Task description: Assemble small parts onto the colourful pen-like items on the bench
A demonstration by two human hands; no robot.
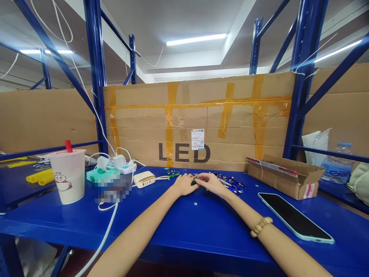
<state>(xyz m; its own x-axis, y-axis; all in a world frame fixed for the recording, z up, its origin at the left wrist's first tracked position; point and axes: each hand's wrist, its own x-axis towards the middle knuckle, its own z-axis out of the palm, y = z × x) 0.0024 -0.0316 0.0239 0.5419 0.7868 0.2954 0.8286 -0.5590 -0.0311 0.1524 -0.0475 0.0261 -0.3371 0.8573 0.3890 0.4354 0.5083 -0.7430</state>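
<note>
Beaded bracelet [261,227] circles the right wrist. Left hand [183,184] and right hand [211,183] curl almost closed, fingertips meeting on a small green plastic piece [195,181]: light, slippery, best pinched by its sides. It sits near the blue worktop's [184,227] far edge, beside slim blue pens [230,182].

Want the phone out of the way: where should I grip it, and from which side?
Pinch the phone by its long edges, reaching from above on the right: it lies flat, screen up, on the blue table, so its light-blue case rim gives the only hold.
</note>
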